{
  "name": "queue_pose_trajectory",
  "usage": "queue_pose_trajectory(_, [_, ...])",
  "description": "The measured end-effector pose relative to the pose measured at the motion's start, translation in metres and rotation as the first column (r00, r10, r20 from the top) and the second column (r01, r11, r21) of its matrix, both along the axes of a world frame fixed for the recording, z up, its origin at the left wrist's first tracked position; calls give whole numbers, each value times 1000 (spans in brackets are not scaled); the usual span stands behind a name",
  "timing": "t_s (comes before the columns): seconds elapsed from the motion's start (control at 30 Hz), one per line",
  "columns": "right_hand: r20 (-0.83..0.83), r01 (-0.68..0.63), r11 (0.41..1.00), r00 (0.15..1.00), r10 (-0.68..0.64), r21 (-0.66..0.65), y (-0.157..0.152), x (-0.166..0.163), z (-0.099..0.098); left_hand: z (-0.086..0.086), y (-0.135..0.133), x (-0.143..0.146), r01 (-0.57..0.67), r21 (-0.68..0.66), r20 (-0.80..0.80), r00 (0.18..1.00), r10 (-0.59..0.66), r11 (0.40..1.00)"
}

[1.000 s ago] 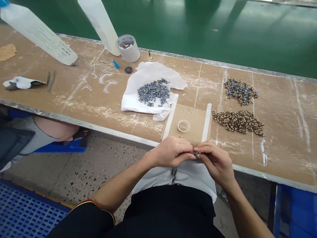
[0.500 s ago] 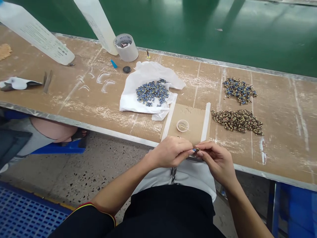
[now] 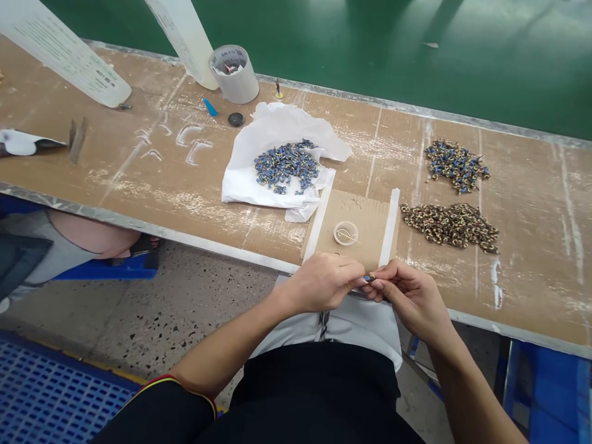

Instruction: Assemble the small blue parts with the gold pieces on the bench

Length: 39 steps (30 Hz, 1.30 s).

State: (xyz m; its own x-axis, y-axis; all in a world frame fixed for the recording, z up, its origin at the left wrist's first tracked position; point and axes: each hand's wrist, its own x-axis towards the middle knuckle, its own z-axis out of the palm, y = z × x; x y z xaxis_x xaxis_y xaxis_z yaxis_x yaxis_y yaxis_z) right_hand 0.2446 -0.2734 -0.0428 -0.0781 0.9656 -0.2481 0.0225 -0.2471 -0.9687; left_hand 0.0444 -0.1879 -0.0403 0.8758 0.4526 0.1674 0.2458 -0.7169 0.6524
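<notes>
My left hand (image 3: 324, 282) and my right hand (image 3: 409, 295) meet at the near edge of the bench, fingertips pinched together on a tiny blue and gold part (image 3: 369, 279). Just beyond them lies a cardboard pad (image 3: 365, 219) with white strips along both sides, and on it a small clear cap (image 3: 345, 233) with a thin wire across it. A pile of blue parts (image 3: 287, 166) rests on white paper (image 3: 263, 132) to the left. Right of the pad lie a dark gold pile (image 3: 451, 225) and a blue-gold pile (image 3: 456, 165).
The long brown bench (image 3: 139, 154) carries two large white bottles (image 3: 69, 52) lying tilted, a grey tape roll (image 3: 234, 74), a blue tip (image 3: 210, 108) and a black button (image 3: 235, 119). Another person's leg (image 3: 87, 237) shows under the bench at left. Green floor lies beyond.
The view has shifted slightly. My hands stay pinched together at the bench edge, with the small part now showing between the fingertips a little higher and to the right.
</notes>
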Motion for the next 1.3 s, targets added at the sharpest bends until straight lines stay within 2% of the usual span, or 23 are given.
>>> queue_pose_trajectory(0.43, [122, -165, 986, 979, 164, -5, 11, 3, 11, -3, -4, 3, -3, 149, -113, 993, 20, 989])
queue_pose_trajectory(0.73, [218, -217, 976, 952, 214, -10, 12, 4, 11, -7, -3, 3, 20, 194, -87, 996, -3, 981])
queue_pose_trajectory(0.87, [181, -217, 976, 959, 216, -17, 12, 5, 10, -6, -3, 3, 26, 200, -78, 997, -10, 980])
queue_pose_trajectory(1.13, [-59, -112, 992, 992, 109, -61, 12, 4, 3, -3, -2, 5, -49, 58, -59, 997, 52, 997])
queue_pose_trajectory(1.3, [-82, -85, 996, 993, 82, -35, 11, 10, 8, 23, 4, -13, -41, -189, -44, 998, 33, 981])
